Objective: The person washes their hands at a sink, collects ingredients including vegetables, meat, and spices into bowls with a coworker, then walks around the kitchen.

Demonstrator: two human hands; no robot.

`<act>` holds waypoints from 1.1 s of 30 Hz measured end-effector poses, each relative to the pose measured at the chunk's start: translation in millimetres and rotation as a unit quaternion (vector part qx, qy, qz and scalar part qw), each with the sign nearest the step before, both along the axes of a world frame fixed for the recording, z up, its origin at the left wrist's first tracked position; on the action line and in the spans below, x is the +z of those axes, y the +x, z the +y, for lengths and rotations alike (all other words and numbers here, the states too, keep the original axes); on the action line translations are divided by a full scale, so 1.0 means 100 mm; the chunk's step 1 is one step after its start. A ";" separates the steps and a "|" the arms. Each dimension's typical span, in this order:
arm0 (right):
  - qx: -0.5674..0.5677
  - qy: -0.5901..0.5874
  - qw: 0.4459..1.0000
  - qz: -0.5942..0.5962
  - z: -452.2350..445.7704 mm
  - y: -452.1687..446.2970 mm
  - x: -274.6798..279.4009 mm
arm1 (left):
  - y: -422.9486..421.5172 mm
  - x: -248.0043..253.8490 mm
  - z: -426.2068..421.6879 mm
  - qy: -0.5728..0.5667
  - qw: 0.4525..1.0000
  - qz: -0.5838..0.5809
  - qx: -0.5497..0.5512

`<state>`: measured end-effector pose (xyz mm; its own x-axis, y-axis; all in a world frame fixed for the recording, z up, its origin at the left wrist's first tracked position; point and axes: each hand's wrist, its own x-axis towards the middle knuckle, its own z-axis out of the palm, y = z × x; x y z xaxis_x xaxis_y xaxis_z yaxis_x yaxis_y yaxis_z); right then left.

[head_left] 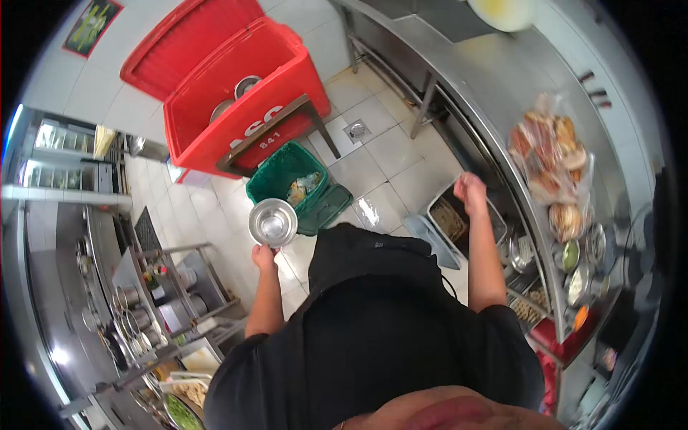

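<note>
My left hand (265, 256) grips the rim of a shiny metal bowl (273, 223), fingers partly hidden beneath it. The bowl is held level and its inside looks bare. Just beyond it stands an open green bin (257, 188) with crumpled waste inside. My right hand (471, 192) is curled into a fist, and nothing shows in it. Below that fist, a grey container (434, 208) with brownish contents stands on the floor, its blue-grey lid (432, 242) hanging at the near side.
A big red cooler box (301, 79) with its lid raised holds metal bowls, behind a metal frame (315, 118). Along the right runs a steel counter (494, 86) with bagged bread (552, 154). Steel shelves (129, 269) with pots stand left. The tiled floor (380, 201) looks wet.
</note>
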<state>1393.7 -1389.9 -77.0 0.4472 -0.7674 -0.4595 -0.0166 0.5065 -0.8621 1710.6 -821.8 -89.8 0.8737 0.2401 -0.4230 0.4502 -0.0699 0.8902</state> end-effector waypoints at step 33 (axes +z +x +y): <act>-0.135 0.033 0.983 -0.119 -6.56 4.47 0.45 | 2.18 -0.65 -1.76 0.409 0.902 0.105 -0.091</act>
